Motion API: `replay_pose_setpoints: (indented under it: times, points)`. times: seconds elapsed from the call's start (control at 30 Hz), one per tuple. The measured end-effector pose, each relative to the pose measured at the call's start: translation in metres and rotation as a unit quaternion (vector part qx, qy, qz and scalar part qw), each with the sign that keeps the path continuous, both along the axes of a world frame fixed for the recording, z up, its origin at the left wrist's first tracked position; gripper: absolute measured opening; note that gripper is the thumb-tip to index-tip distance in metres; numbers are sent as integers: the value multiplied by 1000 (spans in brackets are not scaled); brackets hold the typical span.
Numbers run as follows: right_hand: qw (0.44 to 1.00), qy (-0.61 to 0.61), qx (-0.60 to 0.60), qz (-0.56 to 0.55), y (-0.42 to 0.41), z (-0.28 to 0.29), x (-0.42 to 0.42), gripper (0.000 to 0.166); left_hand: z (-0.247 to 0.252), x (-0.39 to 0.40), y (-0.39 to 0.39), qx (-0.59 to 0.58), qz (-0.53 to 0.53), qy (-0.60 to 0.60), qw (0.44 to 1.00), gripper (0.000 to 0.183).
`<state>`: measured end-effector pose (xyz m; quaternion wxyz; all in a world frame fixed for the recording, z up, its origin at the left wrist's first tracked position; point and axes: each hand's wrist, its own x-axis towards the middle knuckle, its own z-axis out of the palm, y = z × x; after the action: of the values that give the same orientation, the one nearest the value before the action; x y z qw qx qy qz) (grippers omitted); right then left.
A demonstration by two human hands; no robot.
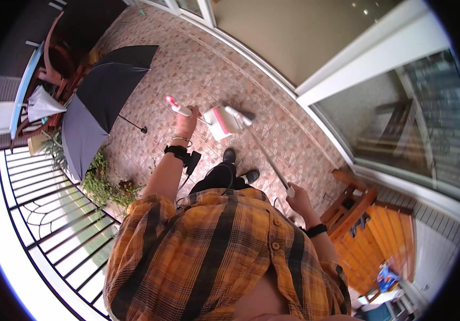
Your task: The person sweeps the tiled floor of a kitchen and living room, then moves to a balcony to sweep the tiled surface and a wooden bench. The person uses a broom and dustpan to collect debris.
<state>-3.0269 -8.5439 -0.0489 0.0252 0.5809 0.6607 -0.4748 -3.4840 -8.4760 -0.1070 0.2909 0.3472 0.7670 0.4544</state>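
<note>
My left hand [188, 121] grips the white-and-pink handle [180, 108] of a long-handled dustpan. The white dustpan [218, 122], with a row of pink teeth, rests on the tiled floor ahead of my feet. In my right hand [299, 200] is the pole of a broom [268, 156], held near its end. The pole slants forward to a white broom head [239, 115] with dark bristles, right beside the dustpan's pan. Whether the bristles touch the pan is hard to tell. No dirt can be made out in the pan.
An opened black umbrella [105, 88] lies on the floor at left, above leafy plants [105, 176] and a black metal railing [61, 240]. White-framed sliding glass doors [306, 94] run along the right. A wooden chair [348, 200] and an orange wooden surface [378, 240] stand at lower right.
</note>
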Motion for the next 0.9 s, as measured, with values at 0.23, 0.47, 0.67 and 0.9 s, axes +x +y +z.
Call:
replay_pose_setpoints:
  times: [0.23, 0.47, 0.67, 0.9]
  points:
    - [999, 36, -7, 24, 49, 62, -19, 46, -2, -31, -5, 8, 26, 51, 998, 33]
    - [992, -23, 92, 84, 109, 48, -49, 49, 17, -76, -48, 17, 113, -15, 993, 30]
    - [985, -32, 85, 145, 160, 13, -112, 52, 10, -86, -75, -5, 227, -114, 967, 25]
    - [981, -1, -54, 188, 202, 42, -130, 44, 9, -79, -90, -54, 245, -70, 965, 32]
